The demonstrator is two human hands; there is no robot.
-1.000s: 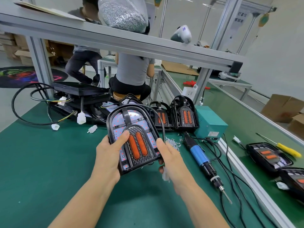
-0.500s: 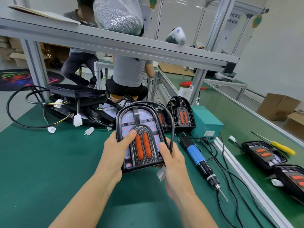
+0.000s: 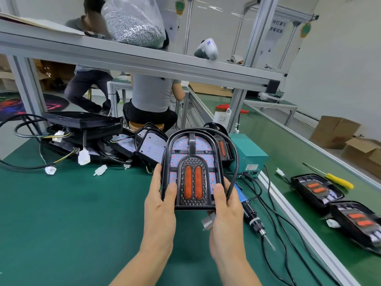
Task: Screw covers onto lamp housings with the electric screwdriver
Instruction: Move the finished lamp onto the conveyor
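Lamp point(image 3: 192, 172) held up off the counter point(image 3: 68, 213), face toward me, tilted nearly upright. My left hand point(image 3: 159, 203) grips its left edge, thumb laid on the front; my right hand point(image 3: 225, 211) grips the right edge the same way, thumb on the front, with the lamp's black cord point(image 3: 235, 162) looping over the fingers. Both hands full, neither free for a tool. Holding it by the two edges keeps the orange strips and the grille in plain sight, so I judge this a check of how the cover sits before any driving.

Electric screwdriver point(image 3: 250, 211) lies on the counter just right of my right hand, tip pointing near, its cable running to the teal power box point(image 3: 250, 153) behind. White plug point(image 3: 207, 221) hangs below the lamp.

More lamps stand far behind this one; a heap of housings and wiring point(image 3: 86, 139) lies far left. Two lamps point(image 3: 317, 190) rest on the belt to the right, beside a yellow screwdriver point(image 3: 338, 180). Bag of screws point(image 3: 134, 21) sits on the shelf overhead.

Next, probably: lay the lamp flat, free the right hand for the driver.
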